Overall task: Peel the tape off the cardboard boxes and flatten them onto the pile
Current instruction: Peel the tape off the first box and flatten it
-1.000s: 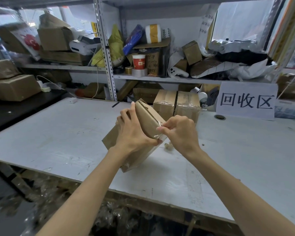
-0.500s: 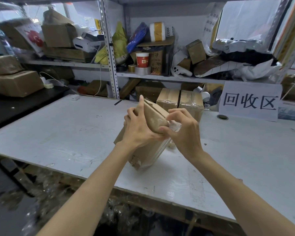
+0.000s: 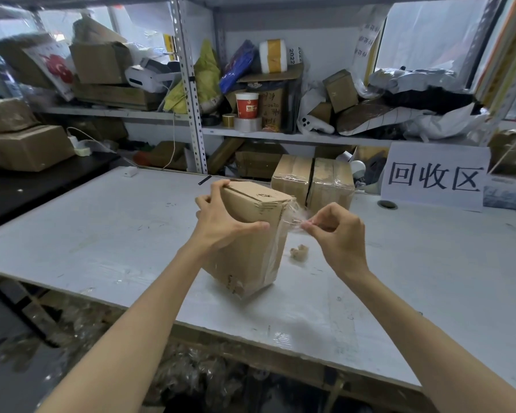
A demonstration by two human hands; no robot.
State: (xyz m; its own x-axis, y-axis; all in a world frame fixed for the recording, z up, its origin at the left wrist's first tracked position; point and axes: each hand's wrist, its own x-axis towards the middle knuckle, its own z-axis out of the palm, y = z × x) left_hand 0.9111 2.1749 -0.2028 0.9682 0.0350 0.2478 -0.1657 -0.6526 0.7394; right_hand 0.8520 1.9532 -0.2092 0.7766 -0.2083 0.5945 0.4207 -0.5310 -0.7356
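The cardboard box (image 3: pixel 248 239) stands tilted on one lower corner in the middle of the bench (image 3: pixel 102 234), somewhat nearer the front edge than the back one. Its top flaps are closed, with a seam running across them. A band of clear tape (image 3: pixel 291 217), glossy and wrinkled, runs up its right-hand edge.

The left hand (image 3: pixel 221 222) grips the top of the box, fingers curled over the far edge and thumb pressed along the near face. The right hand (image 3: pixel 337 234) is just beside the box's upper right corner. It pinches the loose end of the tape between thumb and forefinger, with the other fingers curled in. The strip stretches from that corner to the fingertips.

A small crumpled wad (image 3: pixel 299 252) lies on the bench just right of the box, below the right hand. Towards the back edge, two taped boxes (image 3: pixel 292 177) stand side by side behind the one being held. To their right a white sign (image 3: pixel 435 177) with three large black characters stands at the back edge, with a round hole (image 3: pixel 387 204) in the bench top just in front of it.

Behind the bench, a metal shelf (image 3: pixel 280 135) is crammed with cartons and bags. A red paper cup (image 3: pixel 247 105) sits there above a roll of tape (image 3: pixel 248 124).
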